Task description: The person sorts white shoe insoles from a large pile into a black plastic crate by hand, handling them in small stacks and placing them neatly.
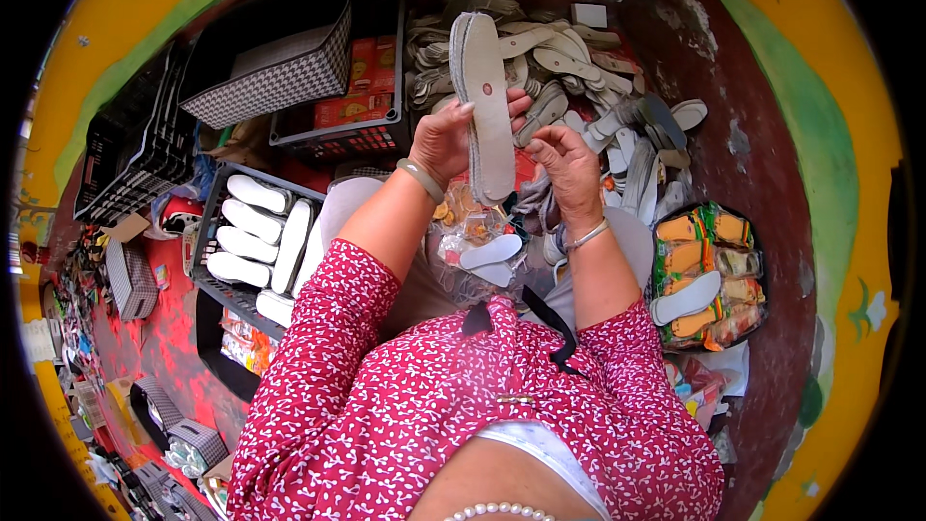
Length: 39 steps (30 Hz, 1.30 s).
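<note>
A long beige shoe insole (499, 140), with a small reddish oval mark, stands almost upright in front of me. Its layered edge suggests a pair or small stack. My left hand (444, 147) grips it, thumb along the left edge and fingertips showing past the right edge. Just right of it, my right hand (571, 169) is closed in a pinch, apart from the insole; anything between those fingertips is too small to make out. Below, between my knees, white insoles (492, 253) lie on clear plastic packaging.
Beyond my hands spreads a loose heap of insoles (569, 58). A dark crate (207, 232) with white-topped insoles stands at left. At right, a container (762, 280) holds packaged insoles. Black crates (125, 169) and a houndstooth-patterned bin (328, 68) stand at far left, near the wall.
</note>
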### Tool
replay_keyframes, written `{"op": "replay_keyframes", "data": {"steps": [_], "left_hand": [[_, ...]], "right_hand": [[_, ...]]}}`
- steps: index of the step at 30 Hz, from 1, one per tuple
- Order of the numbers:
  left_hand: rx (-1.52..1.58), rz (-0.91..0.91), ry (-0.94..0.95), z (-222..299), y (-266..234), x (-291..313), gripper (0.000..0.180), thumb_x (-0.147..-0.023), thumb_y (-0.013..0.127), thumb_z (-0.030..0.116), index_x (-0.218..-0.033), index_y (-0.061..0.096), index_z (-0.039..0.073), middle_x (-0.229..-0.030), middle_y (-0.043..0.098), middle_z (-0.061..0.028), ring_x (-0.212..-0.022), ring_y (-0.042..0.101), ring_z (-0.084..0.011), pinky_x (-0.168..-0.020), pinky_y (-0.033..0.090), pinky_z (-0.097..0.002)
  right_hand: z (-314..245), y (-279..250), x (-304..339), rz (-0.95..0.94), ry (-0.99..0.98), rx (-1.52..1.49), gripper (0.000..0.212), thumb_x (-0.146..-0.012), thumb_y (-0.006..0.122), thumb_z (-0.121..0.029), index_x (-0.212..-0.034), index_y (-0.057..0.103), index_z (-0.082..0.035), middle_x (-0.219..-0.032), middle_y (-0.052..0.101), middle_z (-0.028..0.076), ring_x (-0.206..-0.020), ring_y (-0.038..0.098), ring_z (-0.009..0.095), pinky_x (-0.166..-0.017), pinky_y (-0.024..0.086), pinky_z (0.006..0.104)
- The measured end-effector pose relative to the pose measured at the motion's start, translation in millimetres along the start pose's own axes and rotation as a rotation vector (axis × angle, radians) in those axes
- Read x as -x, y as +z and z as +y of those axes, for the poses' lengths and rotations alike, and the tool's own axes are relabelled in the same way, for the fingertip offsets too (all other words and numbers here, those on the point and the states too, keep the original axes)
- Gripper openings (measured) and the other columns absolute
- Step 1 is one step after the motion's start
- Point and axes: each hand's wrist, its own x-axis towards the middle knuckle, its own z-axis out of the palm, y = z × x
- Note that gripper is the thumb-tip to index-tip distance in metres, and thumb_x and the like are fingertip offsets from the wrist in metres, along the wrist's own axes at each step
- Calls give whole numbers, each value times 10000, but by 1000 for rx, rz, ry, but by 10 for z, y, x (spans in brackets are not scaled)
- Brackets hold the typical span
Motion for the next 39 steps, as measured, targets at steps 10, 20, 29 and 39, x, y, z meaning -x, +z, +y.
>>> {"op": "replay_keyframes", "data": {"steps": [10,20,29,39], "left_hand": [[-121,-7,-82,-77,-54,-12,693,-672,680,122,-1279,384,-35,-1234,485,-191,-1118,511,-341,-964,401,-487],[-83,11,-54,-23,-3,-8,681,-677,669,182,-1259,407,-55,-1188,529,-182,-1014,575,-334,-933,437,-456],[-162,11,-74,-84,-73,-41,633,-709,695,151,-1238,401,-33,-1173,523,-168,-1038,558,-317,-916,458,-459],[-114,-32,-128,-76,-107,-42,692,-689,692,120,-1287,368,-5,-1225,495,-219,-1135,509,-345,-974,407,-494]], "right_hand": [[6,176,61,-26,-191,854,656,-685,787,-330,-1187,494,-24,-980,632,83,-768,611,124,-660,474,237],[-64,115,30,-111,94,-20,525,-790,696,-99,-1234,468,66,-1061,607,90,-894,601,115,-794,481,234],[48,113,45,-64,8,288,541,-734,760,-187,-1178,531,21,-967,649,97,-842,621,128,-745,497,250],[155,118,12,-59,-22,221,518,-716,769,-135,-1144,508,-3,-969,626,79,-889,602,131,-781,494,264]]}}
